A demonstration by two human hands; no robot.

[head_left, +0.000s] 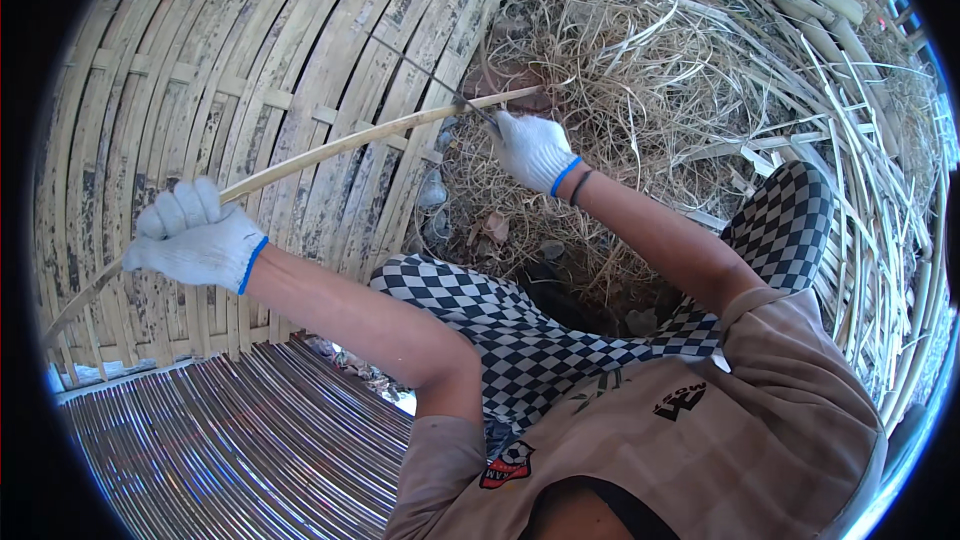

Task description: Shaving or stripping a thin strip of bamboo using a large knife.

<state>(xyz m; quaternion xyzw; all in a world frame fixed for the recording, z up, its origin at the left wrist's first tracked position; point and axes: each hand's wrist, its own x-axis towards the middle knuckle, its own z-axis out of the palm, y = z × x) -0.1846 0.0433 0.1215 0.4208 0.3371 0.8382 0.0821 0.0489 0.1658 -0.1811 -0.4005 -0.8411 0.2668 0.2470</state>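
Observation:
A long, pale bamboo strip [350, 143] runs from the lower left up to the right, curving slightly. My left hand [198, 237], in a white knit glove with a blue cuff, is wrapped round it, and its darker end sticks out past the fist. My right hand [533, 150], gloved the same way, is closed on a knife whose handle is mostly hidden. Its thin dark blade [425, 71] points up and left and crosses the strip near the strip's right end. Whether the edge bites into the bamboo I cannot tell.
A woven bamboo panel [230, 70] stands at the left, with a slatted surface [240, 430] below it. Curly bamboo shavings [640, 70] cover the ground ahead, among a few stones [433, 190]. Long split bamboo strips [880, 200] lie at the right, near my checkered trouser leg [790, 205].

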